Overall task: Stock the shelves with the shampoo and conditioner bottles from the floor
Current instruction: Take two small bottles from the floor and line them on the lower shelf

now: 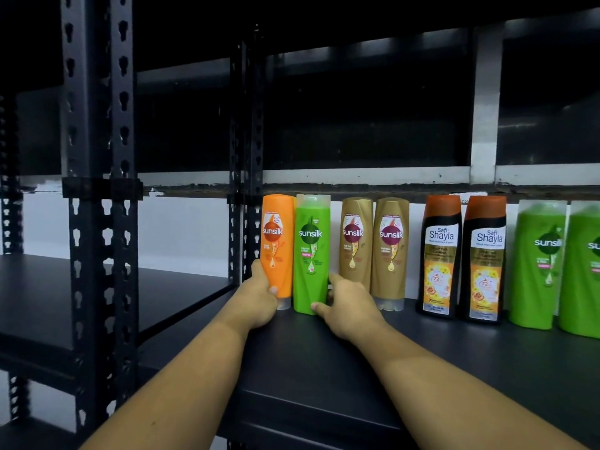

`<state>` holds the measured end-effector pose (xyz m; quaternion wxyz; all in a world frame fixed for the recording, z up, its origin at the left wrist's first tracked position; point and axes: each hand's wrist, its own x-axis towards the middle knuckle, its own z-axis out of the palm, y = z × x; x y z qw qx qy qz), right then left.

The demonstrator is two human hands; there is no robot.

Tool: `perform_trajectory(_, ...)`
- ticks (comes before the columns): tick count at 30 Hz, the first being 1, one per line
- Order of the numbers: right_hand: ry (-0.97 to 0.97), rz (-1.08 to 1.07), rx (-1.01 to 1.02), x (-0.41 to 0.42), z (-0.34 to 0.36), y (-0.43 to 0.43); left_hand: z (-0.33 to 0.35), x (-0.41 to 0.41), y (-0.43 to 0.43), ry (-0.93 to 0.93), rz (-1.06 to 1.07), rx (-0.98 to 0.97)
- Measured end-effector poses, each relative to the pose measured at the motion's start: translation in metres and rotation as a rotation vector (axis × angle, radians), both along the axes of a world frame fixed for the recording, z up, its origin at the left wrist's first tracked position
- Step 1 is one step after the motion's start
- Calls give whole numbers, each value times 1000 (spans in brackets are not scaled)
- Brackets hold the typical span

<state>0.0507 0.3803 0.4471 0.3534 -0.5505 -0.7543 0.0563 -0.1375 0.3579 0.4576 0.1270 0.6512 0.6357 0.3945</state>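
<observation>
An orange Sunsilk bottle (276, 248) stands upright at the left end of a row on the dark shelf (324, 358). My left hand (259, 297) grips its lower part, thumb on the front. Right beside it stands a green Sunsilk bottle (311, 251); my right hand (349, 306) holds its base, thumb on the front and fingers behind. Further right stand two gold Sunsilk bottles (373, 251), two black Safi Shayla bottles (462, 258) and two larger green Sunsilk bottles (558, 267).
Black perforated steel posts (100, 206) rise at the left and behind the orange bottle (246, 157). A lower dark shelf (97, 293) lies to the left. Another shelf board runs above the bottle row (389, 186).
</observation>
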Motion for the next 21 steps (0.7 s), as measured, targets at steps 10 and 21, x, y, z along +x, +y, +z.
perform_trajectory(10,-126,-63,41,-1,1,-5,-5,-6,10,53,60,-98)
perform_trajectory(21,-451,-54,54,3,9,-36,-1,-4,-11,317,137,-272)
